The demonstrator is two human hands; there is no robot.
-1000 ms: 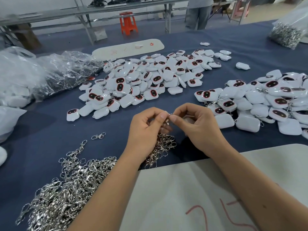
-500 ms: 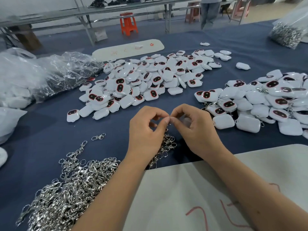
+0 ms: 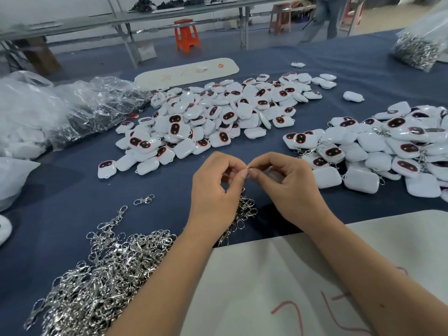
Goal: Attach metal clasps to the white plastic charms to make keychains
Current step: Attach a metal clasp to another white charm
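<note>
Hands meet above a blue table (image 3: 72,214) as a keychain comes together: the left hand (image 3: 215,190) and right hand (image 3: 291,187) pinch a small clasp (image 3: 247,169) between thumb and forefinger tips, fingers curled narrow round it. A charm (image 3: 275,174) appears tucked behind the right fingers, though most of it is hidden. Doing this step well likely calls for holding the charm's loop steady while the ring is worked through, keeping both pinches close to the joint so the tiny part does not slip. The clasp's long axis seems to run from 9 to 3 o'clock between the fingertips (too little shows to say which end leads). Loose clasps (image 3: 101,282) heap at 8 o'clock of the hands; bare charms (image 3: 218,117) pile at 12 o'clock, and finished ones (image 3: 388,151) at 2 o'clock.
</note>
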